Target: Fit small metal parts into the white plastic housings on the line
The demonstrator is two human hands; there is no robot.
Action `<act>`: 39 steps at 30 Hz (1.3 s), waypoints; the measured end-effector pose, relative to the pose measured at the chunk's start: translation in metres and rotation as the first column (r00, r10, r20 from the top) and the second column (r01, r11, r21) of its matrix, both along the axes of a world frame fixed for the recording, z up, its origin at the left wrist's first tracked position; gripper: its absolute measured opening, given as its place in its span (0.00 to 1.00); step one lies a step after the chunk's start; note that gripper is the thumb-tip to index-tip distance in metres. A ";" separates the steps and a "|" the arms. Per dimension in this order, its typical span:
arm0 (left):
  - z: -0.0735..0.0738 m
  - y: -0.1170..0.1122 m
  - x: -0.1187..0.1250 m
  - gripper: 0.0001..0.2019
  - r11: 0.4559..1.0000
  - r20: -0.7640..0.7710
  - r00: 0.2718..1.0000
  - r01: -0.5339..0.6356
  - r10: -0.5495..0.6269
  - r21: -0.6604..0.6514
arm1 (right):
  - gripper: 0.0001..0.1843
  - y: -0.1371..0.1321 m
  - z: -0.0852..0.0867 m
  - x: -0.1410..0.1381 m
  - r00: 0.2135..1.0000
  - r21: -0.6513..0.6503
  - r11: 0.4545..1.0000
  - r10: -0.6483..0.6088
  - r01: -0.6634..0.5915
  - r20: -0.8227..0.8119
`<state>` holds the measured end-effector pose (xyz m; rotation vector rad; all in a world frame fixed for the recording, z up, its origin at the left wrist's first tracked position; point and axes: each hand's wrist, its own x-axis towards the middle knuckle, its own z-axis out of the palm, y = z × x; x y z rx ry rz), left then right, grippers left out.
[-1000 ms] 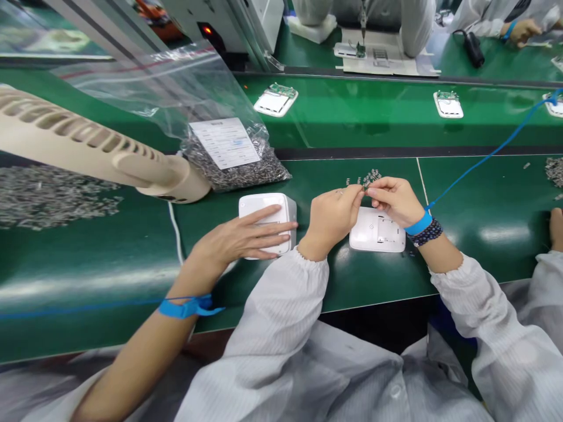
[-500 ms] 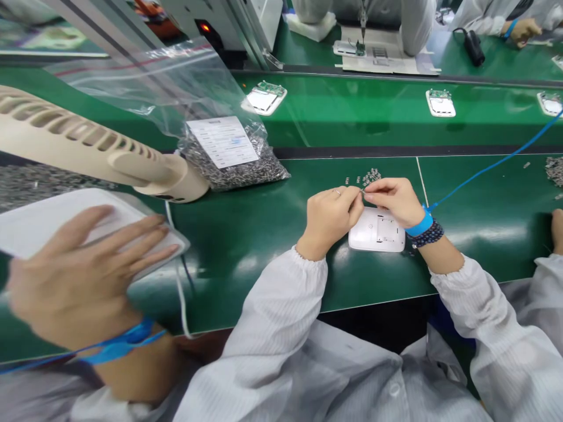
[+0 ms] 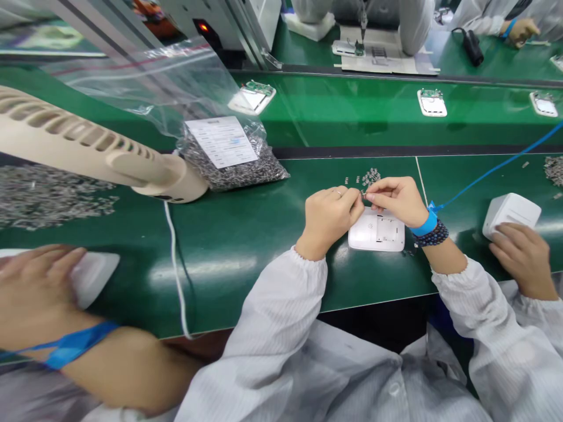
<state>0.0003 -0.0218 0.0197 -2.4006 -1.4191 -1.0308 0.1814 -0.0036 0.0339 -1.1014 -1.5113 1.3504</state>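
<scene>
The green counter (image 3: 246, 258) is filling the view, with a conveyor belt (image 3: 352, 111) running behind it and carrying white housings with green circuit boards (image 3: 431, 102); a cream vented casing (image 3: 88, 140) is reaching in from the left, over a spread of loose metal pins (image 3: 53, 196) and beside a zip bag of metal parts (image 3: 233, 164); a co-worker's hand (image 3: 35, 281) is resting on a white cover (image 3: 94, 275) at far left, while another co-worker's hand (image 3: 521, 252) is cupping a white box (image 3: 512, 214) at right. The person's left hand (image 3: 328, 220) and right hand (image 3: 396, 202) are meeting just above a white plastic housing (image 3: 376, 231) lying flat on the counter; both grips are pressed together, pinching a tiny metal part (image 3: 363, 193), mostly hidden; a small scatter of parts (image 3: 370, 177) is lying nearby. The housing is looking light and stiff, best taken by its edges; the part is looking slippery, suited to fingertips only.
</scene>
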 end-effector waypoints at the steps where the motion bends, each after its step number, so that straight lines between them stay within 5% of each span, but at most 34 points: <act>1: 0.000 0.000 0.000 0.15 1.000 -0.002 1.000 0.006 -0.006 -0.003 | 0.16 0.001 -0.001 0.001 1.000 -0.028 1.000 -0.001 0.000 -0.012; 6: 0.002 -0.001 0.002 0.15 0.999 -0.020 0.999 0.041 -0.041 -0.034 | 0.14 0.005 -0.002 0.004 0.998 -0.015 0.998 -0.054 0.055 0.022; 11: 0.006 -0.007 0.005 0.15 1.000 -0.003 1.000 0.009 -0.009 -0.023 | 0.03 -0.006 0.006 -0.001 0.958 0.263 0.954 -0.201 0.144 0.203; 16: 0.012 -0.009 0.005 0.13 0.958 0.305 0.952 0.053 0.036 -0.281 | 0.08 -0.016 0.014 -0.006 0.924 0.480 0.873 -0.252 0.089 0.287; 22: 0.019 -0.005 0.001 0.12 0.857 0.561 0.811 0.162 0.167 -0.489 | 0.07 -0.014 0.008 -0.005 0.950 0.476 0.863 -0.271 0.169 0.154; 26: 0.021 0.002 -0.008 0.13 0.815 0.340 0.882 -0.080 0.326 -0.574 | 0.06 -0.006 0.003 -0.001 0.965 0.318 0.920 -0.257 0.229 0.048; 33: 0.008 0.015 -0.037 0.14 0.557 -0.248 0.881 -0.450 0.402 -0.698 | 0.15 -0.011 -0.012 0.022 0.968 0.126 0.962 -0.247 0.241 0.033; 36: 0.003 0.014 -0.045 0.15 0.543 -0.268 0.877 -0.461 0.398 -0.702 | 0.09 -0.029 -0.024 0.039 0.954 0.181 0.954 -0.264 0.237 0.144; 39: 0.009 0.008 -0.039 0.16 0.607 -0.146 0.872 -0.437 0.467 -0.664 | 0.04 -0.045 -0.034 0.048 0.918 0.290 0.931 -0.298 0.220 0.263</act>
